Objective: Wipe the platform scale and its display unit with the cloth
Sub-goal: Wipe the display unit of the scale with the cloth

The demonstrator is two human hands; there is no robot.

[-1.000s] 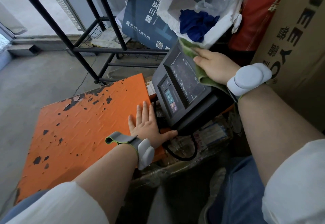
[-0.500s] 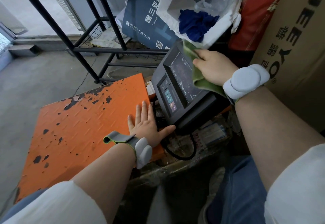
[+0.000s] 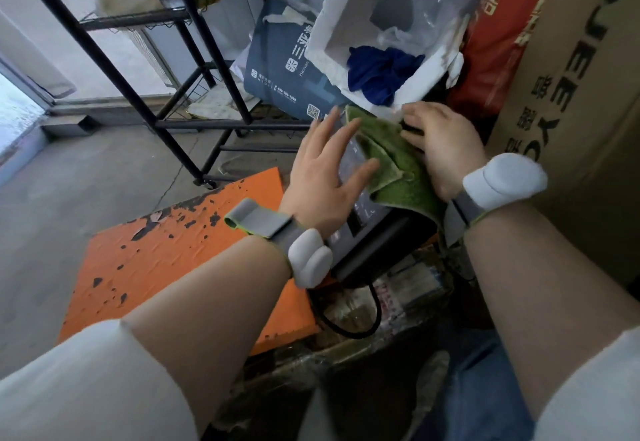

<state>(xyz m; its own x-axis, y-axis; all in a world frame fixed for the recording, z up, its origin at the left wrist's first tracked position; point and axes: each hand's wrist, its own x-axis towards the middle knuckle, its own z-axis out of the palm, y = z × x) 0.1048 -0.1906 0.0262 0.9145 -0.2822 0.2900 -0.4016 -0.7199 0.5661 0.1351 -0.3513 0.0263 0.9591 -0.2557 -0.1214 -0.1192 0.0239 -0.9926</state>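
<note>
The dark display unit point(image 3: 372, 238) stands tilted at the right edge of the orange platform scale point(image 3: 173, 267), whose paint is chipped in dark patches. A green cloth point(image 3: 393, 170) is draped over the unit's screen and top. My right hand point(image 3: 443, 149) lies flat on the cloth and presses it against the upper right of the unit. My left hand point(image 3: 322, 177) is raised over the screen with fingers spread. Its index finger and thumb tips reach the cloth's left edge. Most of the screen is hidden by hand and cloth.
A black metal rack point(image 3: 194, 94) stands behind the platform. A white foam box with a blue rag point(image 3: 377, 73), a blue bag point(image 3: 287, 76), a red sack point(image 3: 498, 35) and a large cardboard box point(image 3: 571, 111) crowd behind and right of the unit. A black cable point(image 3: 346, 331) loops below it.
My left hand lifted off the orange platform and moved up over the screen to the cloth. The right hand slid the cloth toward the unit's top. The view came closer.
</note>
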